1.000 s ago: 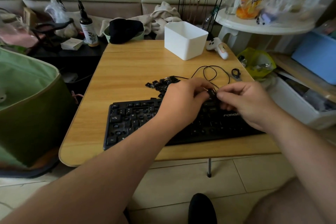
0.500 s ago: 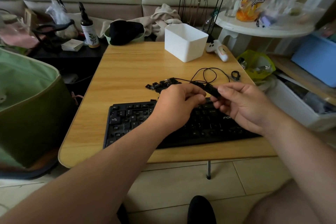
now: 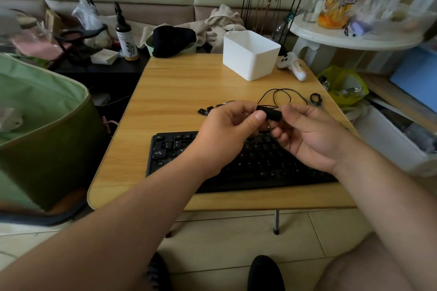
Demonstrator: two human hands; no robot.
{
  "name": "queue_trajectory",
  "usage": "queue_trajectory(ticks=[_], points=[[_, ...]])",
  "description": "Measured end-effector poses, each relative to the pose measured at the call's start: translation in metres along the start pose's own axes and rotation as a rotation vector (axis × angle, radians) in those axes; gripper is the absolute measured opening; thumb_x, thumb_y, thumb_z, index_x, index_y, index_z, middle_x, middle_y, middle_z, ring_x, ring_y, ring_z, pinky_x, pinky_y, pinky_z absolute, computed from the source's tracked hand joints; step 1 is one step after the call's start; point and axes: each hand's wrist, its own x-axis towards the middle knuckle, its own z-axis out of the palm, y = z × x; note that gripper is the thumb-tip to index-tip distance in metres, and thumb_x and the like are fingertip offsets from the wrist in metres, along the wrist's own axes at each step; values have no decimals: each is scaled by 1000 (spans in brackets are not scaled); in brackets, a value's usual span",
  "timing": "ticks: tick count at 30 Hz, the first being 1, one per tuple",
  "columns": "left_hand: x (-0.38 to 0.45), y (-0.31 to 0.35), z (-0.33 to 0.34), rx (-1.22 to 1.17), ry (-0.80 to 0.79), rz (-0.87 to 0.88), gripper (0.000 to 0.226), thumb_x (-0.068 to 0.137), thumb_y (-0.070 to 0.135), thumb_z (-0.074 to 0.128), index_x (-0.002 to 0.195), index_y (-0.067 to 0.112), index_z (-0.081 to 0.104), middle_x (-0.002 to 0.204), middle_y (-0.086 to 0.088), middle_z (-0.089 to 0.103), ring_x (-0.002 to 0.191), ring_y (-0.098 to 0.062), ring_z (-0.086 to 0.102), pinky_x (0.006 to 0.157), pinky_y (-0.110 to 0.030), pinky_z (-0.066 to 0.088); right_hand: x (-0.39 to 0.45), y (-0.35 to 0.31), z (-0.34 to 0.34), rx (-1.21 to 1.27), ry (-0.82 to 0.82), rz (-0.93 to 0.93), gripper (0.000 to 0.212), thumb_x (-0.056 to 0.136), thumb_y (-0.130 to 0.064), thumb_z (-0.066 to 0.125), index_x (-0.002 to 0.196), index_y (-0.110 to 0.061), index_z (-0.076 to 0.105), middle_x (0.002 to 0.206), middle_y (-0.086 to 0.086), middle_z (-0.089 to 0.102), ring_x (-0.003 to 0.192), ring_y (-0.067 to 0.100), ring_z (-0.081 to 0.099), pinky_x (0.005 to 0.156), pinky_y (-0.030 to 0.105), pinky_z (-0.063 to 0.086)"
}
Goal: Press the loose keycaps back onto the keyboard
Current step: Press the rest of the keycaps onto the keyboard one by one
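Both my hands, left hand (image 3: 227,134) and right hand (image 3: 305,132), pinching long black plastic keycap (image 3: 269,112) above black keyboard (image 3: 170,149). Small black loose keycaps (image 3: 205,110) waiting on table; plenty left, I'm judging.

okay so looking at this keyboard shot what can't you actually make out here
All head view.
- Middle of the keyboard: hidden by the left hand and right hand, so empty key sockets can't be counted.
- Long keycap held by both hands: legend too small and dark.
- Loose keycaps: partly behind the left hand; number unclear.
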Motion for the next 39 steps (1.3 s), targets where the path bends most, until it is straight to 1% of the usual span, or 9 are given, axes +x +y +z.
queue_trajectory(ticks=[6, 14, 18, 22, 24, 26, 28, 31, 39], points=[[-5, -1, -24, -9, 46, -58, 17, 103, 23, 64, 104, 11, 76, 78, 9, 73, 76, -6, 64, 78, -20, 52, 11, 3, 22, 6, -43, 37, 25, 83, -36, 68, 89, -12, 70, 77, 9, 70, 63, 13, 63, 53, 16, 50], [-22, 6, -73, 72, 67, -85, 18, 100, 21, 67, 111, 12, 78, 97, 1, 80, 92, -10, 73, 87, -22, 55, 26, 15, 59, -46, -183, 90, 21, 82, -23, 71, 98, -10, 71, 80, 8, 71, 65, 12, 64, 53, 15, 50], [-36, 17, -119, 290, -3, -154, 21, 97, 16, 71, 115, 26, 77, 104, 8, 80, 103, -7, 73, 96, -21, 56, 39, 26, 80, -489, -161, -112, 5, 86, -9, 79, 90, -9, 77, 80, 9, 75, 69, 14, 68, 60, 19, 54], [-51, 11, -171, 579, 81, -223, 23, 97, 20, 73, 112, 38, 76, 100, 12, 78, 97, 2, 70, 92, -22, 52, 45, 38, 101, -1069, -172, -377, 1, 87, -29, 83, 87, -30, 82, 80, -16, 76, 75, -3, 67, 67, 10, 49], [-58, 7, -186, 716, 87, -280, 16, 96, 28, 74, 106, 40, 77, 98, 15, 76, 94, 3, 68, 85, -23, 50, 44, 44, 110, -1209, -203, -415, 3, 87, -36, 82, 90, -35, 82, 77, -23, 72, 79, -12, 63, 66, 2, 43], [-64, 7, -194, 811, 23, -325, 11, 94, 33, 76, 101, 41, 78, 94, 16, 75, 87, 6, 66, 80, -22, 48, 42, 51, 117, -1292, -246, -465, 8, 88, -38, 80, 96, -34, 82, 81, -24, 71, 82, -14, 62, 76, 1, 43], [-68, 8, -196, 873, -56, -356, 8, 92, 36, 77, 97, 41, 77, 89, 18, 74, 83, 8, 65, 77, -20, 48, 41, 56, 123, -1348, -313, -522, 12, 90, -37, 78, 100, -32, 82, 91, -19, 76, 89, -4, 66, 96, 19, 50], [-71, 9, -197, 862, -126, -363, 6, 88, 37, 81, 92, 40, 77, 88, 19, 75, 84, 5, 67, 79, -23, 49, 41, 62, 131, -1418, -424, -614, 12, 92, -36, 77, 102, -32, 82, 97, -17, 77, 94, 5, 65, 93, 35, 53], [-71, 8, -191, 826, -159, -356, 11, 83, 43, 83, 86, 36, 76, 84, 14, 76, 81, -2, 70, 79, -28, 56, 41, 67, 135, -1571, -497, -691, 13, 95, -40, 69, 100, -35, 79, 97, -20, 74, 97, 5, 45, 81, 40, 54]])
